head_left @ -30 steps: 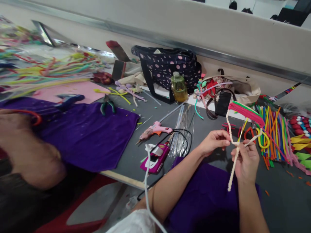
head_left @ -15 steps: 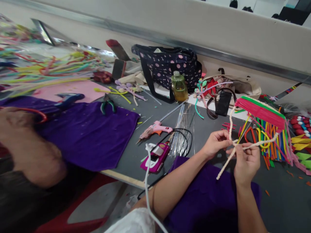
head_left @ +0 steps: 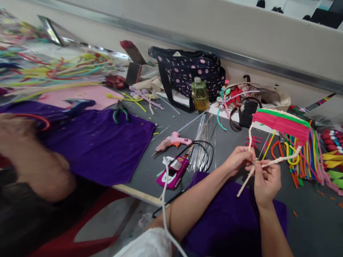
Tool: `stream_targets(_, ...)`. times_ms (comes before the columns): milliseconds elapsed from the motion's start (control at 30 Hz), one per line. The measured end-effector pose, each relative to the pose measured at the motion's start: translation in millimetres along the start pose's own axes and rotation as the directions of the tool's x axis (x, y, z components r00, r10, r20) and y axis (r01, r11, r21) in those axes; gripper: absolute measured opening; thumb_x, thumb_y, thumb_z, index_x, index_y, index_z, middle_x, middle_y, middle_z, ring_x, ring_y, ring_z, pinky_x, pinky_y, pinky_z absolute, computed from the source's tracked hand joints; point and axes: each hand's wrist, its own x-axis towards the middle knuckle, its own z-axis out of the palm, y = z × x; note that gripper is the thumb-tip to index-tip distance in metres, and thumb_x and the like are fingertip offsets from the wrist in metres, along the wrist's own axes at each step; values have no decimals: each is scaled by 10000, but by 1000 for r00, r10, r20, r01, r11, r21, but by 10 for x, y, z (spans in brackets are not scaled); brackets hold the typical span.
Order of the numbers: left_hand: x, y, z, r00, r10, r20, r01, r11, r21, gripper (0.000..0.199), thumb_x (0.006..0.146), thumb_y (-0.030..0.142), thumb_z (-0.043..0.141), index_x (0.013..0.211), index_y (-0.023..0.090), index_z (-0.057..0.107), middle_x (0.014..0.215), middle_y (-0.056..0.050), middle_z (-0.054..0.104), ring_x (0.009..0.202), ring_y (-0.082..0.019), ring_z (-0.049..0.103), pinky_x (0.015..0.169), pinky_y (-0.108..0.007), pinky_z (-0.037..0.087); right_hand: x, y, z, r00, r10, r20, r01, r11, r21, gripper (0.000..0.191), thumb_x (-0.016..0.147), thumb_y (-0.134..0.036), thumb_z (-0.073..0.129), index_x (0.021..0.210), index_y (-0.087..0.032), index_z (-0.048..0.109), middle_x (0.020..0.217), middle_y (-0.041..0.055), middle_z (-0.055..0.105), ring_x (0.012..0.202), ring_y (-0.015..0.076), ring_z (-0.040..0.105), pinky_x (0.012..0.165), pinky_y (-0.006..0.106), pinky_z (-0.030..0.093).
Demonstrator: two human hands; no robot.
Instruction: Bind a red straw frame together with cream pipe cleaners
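My left hand [head_left: 240, 161] and my right hand [head_left: 268, 181] pinch a cream pipe-cleaner frame [head_left: 284, 158] where its two sides cross. Both hands have their fingers closed, and the fingertips almost touch. One loose tail of the frame slants down to the left below my hands. Along the frame's far side runs a pink and green band [head_left: 281, 123] of parallel strands, with a thin pink strand trailing from it. My fingers hide part of the crossing. Under my forearms lies a purple cloth [head_left: 230, 214].
Orange- and yellow-handled scissors [head_left: 292, 152] and coloured strips [head_left: 312, 153] lie right of my hands. Leftward are a pink glue gun [head_left: 174, 140], a magenta device [head_left: 175, 173] and cables. Farther back stand a bottle [head_left: 200, 94] and dotted bag [head_left: 184, 66]. A co-worker's arm [head_left: 37, 153] is at left.
My hands and the frame have shifted slightly left and down in view. The pink and green band has tipped, showing more of its face. My hands still pinch the crossing.
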Motion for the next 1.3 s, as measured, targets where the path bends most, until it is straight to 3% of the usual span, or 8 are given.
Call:
stream_targets(300,-63,142,0,986,146,75,-159,963,217,109,662,224,658,702,129,694,731,-28,540,568,-89,481,527,-217,394,120,-51,-56,991,133,-25,-130,987,99,258,791,-320,689,903,-188,499,689,-14,650,517,160,678,478,247,552)
stream_targets(467,-75,196,-29,957,240,164,-288,864,413,187,767,309,644,819,147,722,845,-62,548,688,-128,513,568,-220,412,151,-54,-78,987,154,-44,-148,983,108,261,780,-311,701,906,-184,512,688,-13,650,514,163,675,434,235,540)
stream_targets(633,-56,226,-72,928,280,246,-368,793,486,264,830,381,598,825,148,723,794,-57,556,715,-132,514,621,-218,402,170,-76,-86,983,171,-62,-162,978,134,259,784,-306,696,908,-183,506,679,-15,654,500,165,674,419,233,538)
stream_targets(833,-45,170,-77,983,123,140,-163,930,330,396,772,494,641,714,104,675,679,-34,561,590,-99,486,561,-216,380,144,-73,-85,994,95,-51,-91,993,77,235,796,-293,680,904,-174,508,695,-6,660,529,168,689,458,241,560)
stream_targets(1000,-21,125,-94,998,-4,66,-6,987,162,356,695,436,733,676,90,649,598,-25,589,530,-83,494,556,-217,384,118,-13,-93,999,41,-28,-40,999,33,199,809,-282,666,904,-173,529,738,13,679,552,159,694,497,240,568)
stream_targets(1167,-5,142,-125,988,-94,120,95,995,-2,282,662,325,772,794,93,682,602,-25,603,536,-94,532,552,-218,393,126,-19,-100,999,37,-27,-37,999,10,193,805,-286,669,891,-175,535,709,3,670,548,153,689,511,237,568)
stream_targets(1300,-23,143,-112,977,-124,176,144,984,-103,282,620,257,798,821,88,696,649,-36,627,570,-99,560,601,-231,419,156,-64,-107,992,119,-38,-115,988,100,240,780,-297,694,901,-179,523,707,-1,667,508,155,674,463,236,550)
